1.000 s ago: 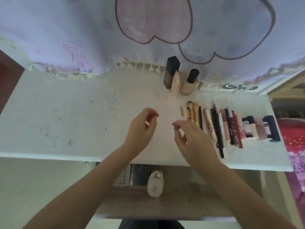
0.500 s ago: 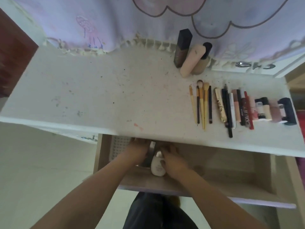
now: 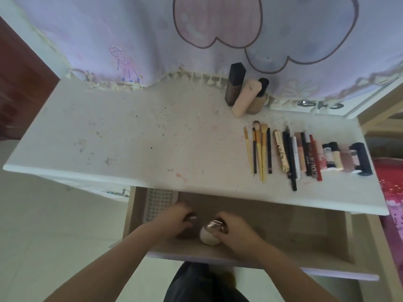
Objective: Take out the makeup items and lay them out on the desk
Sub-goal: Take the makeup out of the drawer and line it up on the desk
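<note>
Both hands are down in the open drawer (image 3: 283, 232) under the white desk (image 3: 152, 149). My right hand (image 3: 234, 231) grips a cream egg-shaped bottle (image 3: 208, 236) with a rose-gold cap, lifted upright. My left hand (image 3: 174, 219) holds a dark item with a shiny rose-gold end (image 3: 192, 219); most of it is hidden by my fingers. On the desk's right side lies a row of makeup brushes (image 3: 259, 149), pencils and tubes (image 3: 305, 155). Three foundation bottles (image 3: 246, 92) stand at the back.
A white plastic mesh basket (image 3: 159, 201) sits in the drawer's back left corner. A lilac curtain (image 3: 196, 40) hangs behind the desk. A small metal handle (image 3: 118, 192) sticks out left of the drawer. A red patterned cloth (image 3: 390, 182) lies at far right.
My hands dropped from above the desk into the drawer. The cream bottle, lying flat before, is now upright in my right hand, and my left hand has taken hold of a dark item.
</note>
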The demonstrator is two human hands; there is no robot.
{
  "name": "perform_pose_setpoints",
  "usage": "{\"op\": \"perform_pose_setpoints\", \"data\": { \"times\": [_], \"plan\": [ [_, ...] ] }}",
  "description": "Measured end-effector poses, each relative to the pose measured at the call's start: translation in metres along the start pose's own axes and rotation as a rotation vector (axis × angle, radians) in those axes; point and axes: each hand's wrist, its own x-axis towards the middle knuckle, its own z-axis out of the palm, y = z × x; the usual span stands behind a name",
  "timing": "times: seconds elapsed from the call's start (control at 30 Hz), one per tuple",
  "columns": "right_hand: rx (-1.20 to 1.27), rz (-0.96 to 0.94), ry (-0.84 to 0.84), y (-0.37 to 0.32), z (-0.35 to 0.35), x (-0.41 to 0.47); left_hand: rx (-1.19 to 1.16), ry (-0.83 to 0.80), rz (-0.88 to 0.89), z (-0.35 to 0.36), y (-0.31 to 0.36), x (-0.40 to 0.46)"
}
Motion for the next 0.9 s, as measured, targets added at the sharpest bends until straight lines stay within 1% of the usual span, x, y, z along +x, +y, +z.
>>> {"op": "perform_pose_setpoints", "data": {
  "times": [0.07,0.17,0.2,0.27,0.37,0.4,0.47,0.57,0.63,0.7,0.8,0.83,0.9],
  "plan": [
    [0.005,-0.03,-0.024,-0.008,-0.025,-0.014,-0.052,-0.041,0.05,-0.016,0.002,-0.016],
    [0.005,-0.072,0.011,-0.031,-0.081,-0.031,-0.189,-0.01,0.111,-0.057,0.005,-0.039],
    [0.001,-0.088,0.062,-0.039,-0.102,-0.032,-0.232,0.024,0.119,-0.075,0.007,-0.044],
    [0.001,-0.14,0.233,-0.056,-0.143,-0.024,-0.349,0.128,0.106,-0.114,0.011,-0.042],
    [0.016,-0.178,0.539,-0.081,-0.187,0.013,-0.574,0.228,0.092,-0.165,0.021,-0.008],
    [0.009,-0.175,0.612,-0.088,-0.195,0.029,-0.608,0.25,0.09,-0.177,0.024,0.01],
    [-0.032,-0.167,0.68,-0.101,-0.205,0.063,-0.579,0.281,0.099,-0.191,0.029,0.048],
    [-0.124,-0.117,0.688,-0.113,-0.21,0.105,-0.462,0.249,0.141,-0.195,0.034,0.097],
    [-0.218,-0.071,0.691,-0.116,-0.213,0.124,-0.434,0.222,0.179,-0.191,0.038,0.117],
    [-0.281,-0.057,0.693,-0.115,-0.213,0.137,-0.432,0.238,0.194,-0.182,0.039,0.13],
    [-0.364,-0.043,0.693,-0.113,-0.211,0.147,-0.442,0.368,0.209,-0.166,0.045,0.139],
    [-0.384,-0.042,0.695,-0.112,-0.21,0.149,-0.409,0.434,0.226,-0.161,0.047,0.141],
    [-0.39,-0.051,0.702,-0.111,-0.208,0.149,-0.242,0.559,0.224,-0.149,0.054,0.141]
  ]
}}
